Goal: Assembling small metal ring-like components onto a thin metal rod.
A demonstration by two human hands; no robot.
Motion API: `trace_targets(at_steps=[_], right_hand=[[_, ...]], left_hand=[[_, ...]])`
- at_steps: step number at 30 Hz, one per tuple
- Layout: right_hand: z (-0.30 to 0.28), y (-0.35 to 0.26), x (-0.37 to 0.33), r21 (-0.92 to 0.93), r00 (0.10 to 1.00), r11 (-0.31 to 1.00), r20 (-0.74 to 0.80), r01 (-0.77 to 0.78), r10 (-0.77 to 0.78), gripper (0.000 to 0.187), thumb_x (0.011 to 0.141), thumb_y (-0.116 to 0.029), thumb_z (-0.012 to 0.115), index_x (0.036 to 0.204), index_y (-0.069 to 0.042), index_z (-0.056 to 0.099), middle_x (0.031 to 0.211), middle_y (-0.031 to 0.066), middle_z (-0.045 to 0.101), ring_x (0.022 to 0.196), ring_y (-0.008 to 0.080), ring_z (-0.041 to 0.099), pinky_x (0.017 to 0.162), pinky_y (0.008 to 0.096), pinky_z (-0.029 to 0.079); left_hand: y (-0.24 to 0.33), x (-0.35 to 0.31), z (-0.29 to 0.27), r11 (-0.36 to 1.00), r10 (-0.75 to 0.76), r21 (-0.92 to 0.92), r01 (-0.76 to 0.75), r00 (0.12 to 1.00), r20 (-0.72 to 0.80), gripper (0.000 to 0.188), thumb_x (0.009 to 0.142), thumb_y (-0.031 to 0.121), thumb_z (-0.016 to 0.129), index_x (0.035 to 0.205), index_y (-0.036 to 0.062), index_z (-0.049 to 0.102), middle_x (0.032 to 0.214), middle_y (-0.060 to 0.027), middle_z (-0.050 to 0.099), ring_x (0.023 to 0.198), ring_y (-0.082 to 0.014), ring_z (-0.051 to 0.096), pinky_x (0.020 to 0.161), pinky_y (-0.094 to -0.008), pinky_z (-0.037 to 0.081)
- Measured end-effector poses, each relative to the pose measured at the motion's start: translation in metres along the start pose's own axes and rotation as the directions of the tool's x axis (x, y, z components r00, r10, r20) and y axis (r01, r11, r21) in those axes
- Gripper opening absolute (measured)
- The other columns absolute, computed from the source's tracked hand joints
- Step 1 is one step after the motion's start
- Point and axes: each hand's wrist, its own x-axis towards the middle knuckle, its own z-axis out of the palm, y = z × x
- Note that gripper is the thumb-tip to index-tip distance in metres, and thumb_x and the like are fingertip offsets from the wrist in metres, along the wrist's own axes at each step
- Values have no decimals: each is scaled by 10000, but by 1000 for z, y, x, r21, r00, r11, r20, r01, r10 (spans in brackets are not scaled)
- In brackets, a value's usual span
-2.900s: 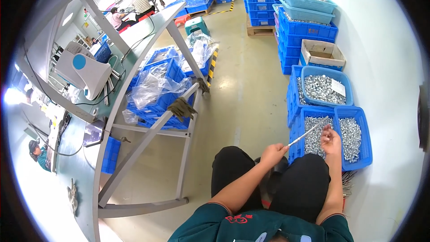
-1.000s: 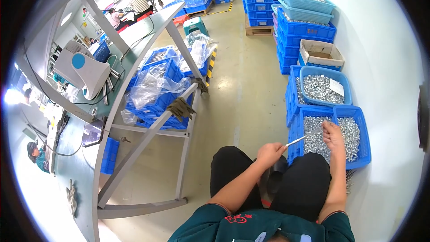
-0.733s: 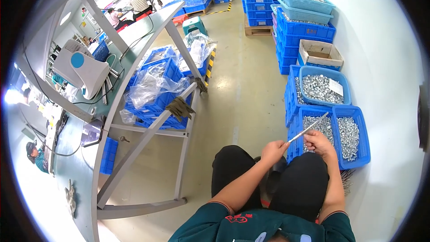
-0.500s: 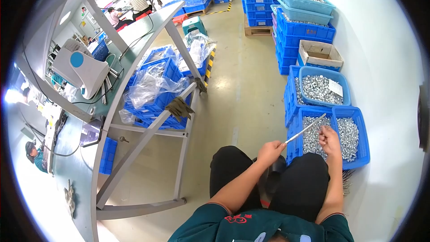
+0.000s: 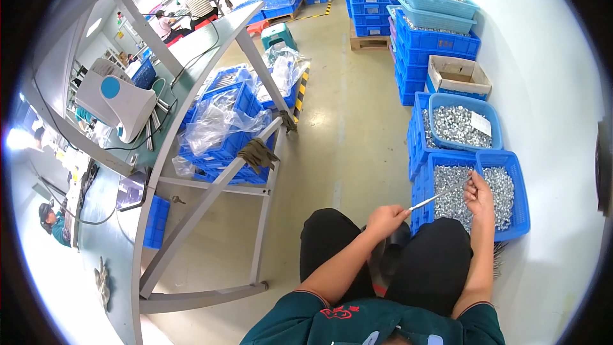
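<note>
A thin pale metal rod [image 5: 439, 195] slants up to the right across the space above my knees. My left hand [image 5: 387, 220] is closed round its near end. My right hand [image 5: 479, 198] is closed in a pinch at the rod's far tip. Whether a small part is between those fingertips cannot be made out. Just beneath the rod lies a blue crate [image 5: 431, 165] full of small shiny metal parts [image 5: 451, 182]. To its right, partly behind my right hand, a blue basket [image 5: 525, 214] holds more of them.
Beyond stand a light-blue tub [image 5: 497, 129] of metal parts, an open carton [image 5: 440, 82] and stacked blue crates [image 5: 415, 57] along the white wall. A workbench with a grey frame [image 5: 211, 233] is on my left. Thin metal rods [image 5: 498, 259] lie beside my right forearm.
My right hand has moved slightly up and right, and its fingers now meet the rod's far tip. The rod has tilted lower at that end. My left hand keeps its hold.
</note>
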Motion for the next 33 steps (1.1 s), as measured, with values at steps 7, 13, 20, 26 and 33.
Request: trace_targets(at_steps=[7,13,20,26,33], right_hand=[[7,-22,-8,-618,997,783,49,70,-51,124,777,-79,632,865,-37,556,566,-48,415,414,24,317,354,156,224],[51,26,-22,-530,908,819,194,-223,372,152,792,-72,595,926,-4,572,631,-22,449,482,47,370,399,173,272],[19,21,-10,-412,984,908,115,-76,134,205,831,-72,522,1017,14,524,831,77,584,599,90,515,467,192,402],[8,-6,-7,-208,987,971,-89,114,-135,187,865,-218,547,900,-34,547,697,22,511,525,79,435,409,195,324],[0,-10,2,-185,982,973,-106,138,-159,244,857,-279,565,818,-41,533,652,14,484,483,69,406,366,178,285]], left_hand=[[-2,3,-5,998,57,18,-58,997,49,377,831,375,532,747,9,562,613,-138,525,566,-258,499,547,-368,404],[4,12,7,999,-31,-33,32,999,30,381,822,404,517,782,37,612,700,-177,579,681,-348,565,596,-408,435],[-6,16,14,997,-23,-77,21,1000,-19,381,819,397,518,762,27,588,716,-179,574,699,-344,562,605,-413,433],[-5,7,6,997,-25,-67,25,1000,6,376,822,388,524,773,22,593,684,-152,570,655,-292,553,594,-389,429],[-7,5,6,1000,16,-11,-16,1000,13,379,820,395,534,786,25,611,677,-138,589,647,-263,577,596,-370,443]])
